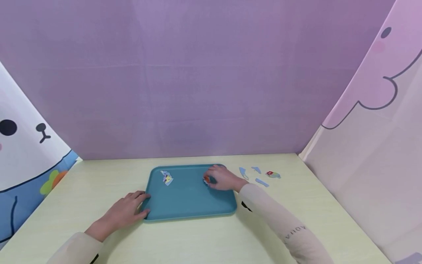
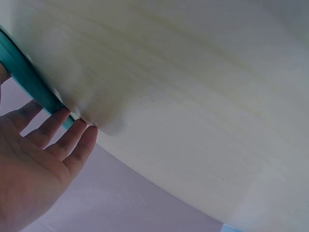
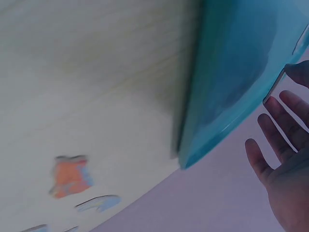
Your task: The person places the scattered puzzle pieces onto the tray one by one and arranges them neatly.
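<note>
While the right hand (image 1: 223, 178) pinches a small flat piece (image 1: 206, 179) between thumb and fingertip over the right half of the blue-green tray (image 1: 188, 201), a patterned piece (image 1: 167, 178) lies straight across to its left, well apart, on the tray's far-left part. That one's long axis runs from the far left toward the person and slightly right; the left hand (image 1: 128, 209) is the nearer of the two to it, though its fingers, fairly straight and a little spread, merely rest along the tray's left rim. The right hand's remaining fingers are loosely extended. The held piece shows red-orange between the fingers (its long axis is mostly hidden), and the right wrist view catches it as a thin edge; whether it touches the tray, I cannot tell. The patterned piece is irregular in outline, pale with purple, yellow and light blue. Right of the tray, on the desk (image 1: 184, 242), lie a red-and-pale piece (image 1: 273, 175) and three pale blue pieces (image 1: 262, 182).
</note>
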Motion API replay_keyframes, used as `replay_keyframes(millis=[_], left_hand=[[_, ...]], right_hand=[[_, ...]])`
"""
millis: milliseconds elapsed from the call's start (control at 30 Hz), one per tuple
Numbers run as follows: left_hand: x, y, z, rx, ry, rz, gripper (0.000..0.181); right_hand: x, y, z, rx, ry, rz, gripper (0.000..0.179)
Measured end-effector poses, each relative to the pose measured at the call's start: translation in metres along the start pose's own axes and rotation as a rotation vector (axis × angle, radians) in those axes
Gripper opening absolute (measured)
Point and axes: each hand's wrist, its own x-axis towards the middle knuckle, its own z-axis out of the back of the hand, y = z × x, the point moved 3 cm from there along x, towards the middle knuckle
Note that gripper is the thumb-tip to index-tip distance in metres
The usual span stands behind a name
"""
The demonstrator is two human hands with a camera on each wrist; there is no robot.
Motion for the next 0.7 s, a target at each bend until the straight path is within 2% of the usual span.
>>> replay_keyframes(millis=[467,700], left_hand=[[0.000,-0.001,0.001,0.006,0.002,0.003,0.048],[0.000,-0.003,0.003,0.000,0.000,0.005,0.048]], right_hand=[[0.035,0.020,-0.006,-0.035,0.063,0.006,0.022],[0.052,0.025,-0.007,-0.005,0.079,-0.027,0.019]])
